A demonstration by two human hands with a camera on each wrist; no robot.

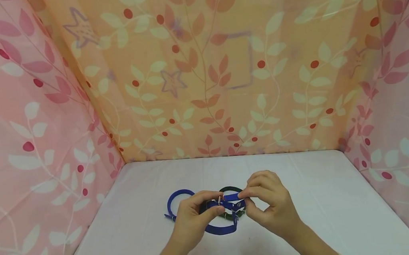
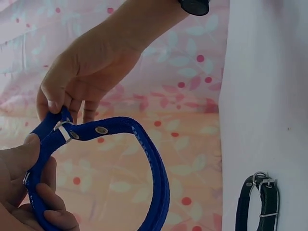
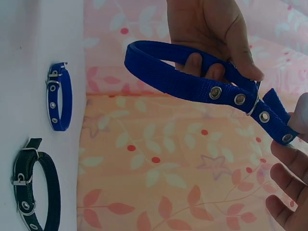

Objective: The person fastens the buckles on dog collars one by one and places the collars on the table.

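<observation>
Three collars show in the head view, all low in the middle of the frame on a white table point(image 1: 304, 199): a blue collar point(image 1: 221, 229) lifted in both hands, a second blue collar point(image 1: 175, 199) lying buckled to the left of the hands, and a dark green collar point(image 1: 231, 190) lying just behind them.

The left hand point(image 1: 192, 220) grips the held collar beside its metal buckle point(image 1: 219, 200), thumb on top and fingers curled under the band. The right hand point(image 1: 270, 206) pinches the free strap end point(image 1: 231, 197) between thumb and forefinger; its other fingers are loosely curled. In the right wrist view, at the right of the frame, the strap end point(image 3: 274, 126) with its metal eyelets has passed through the buckle point(image 3: 254, 98) and sticks out beyond it. I judge the fastening to be about halfway: the strap is threaded and the loop formed, but I cannot tell whether the pin sits in an eyelet, and the end is not tucked down. The two collars on the table look already closed into rings.

No box, tray or other container is in view. Leaf-patterned cloth point(image 1: 200, 71) fills the upper frame and both sides.
</observation>
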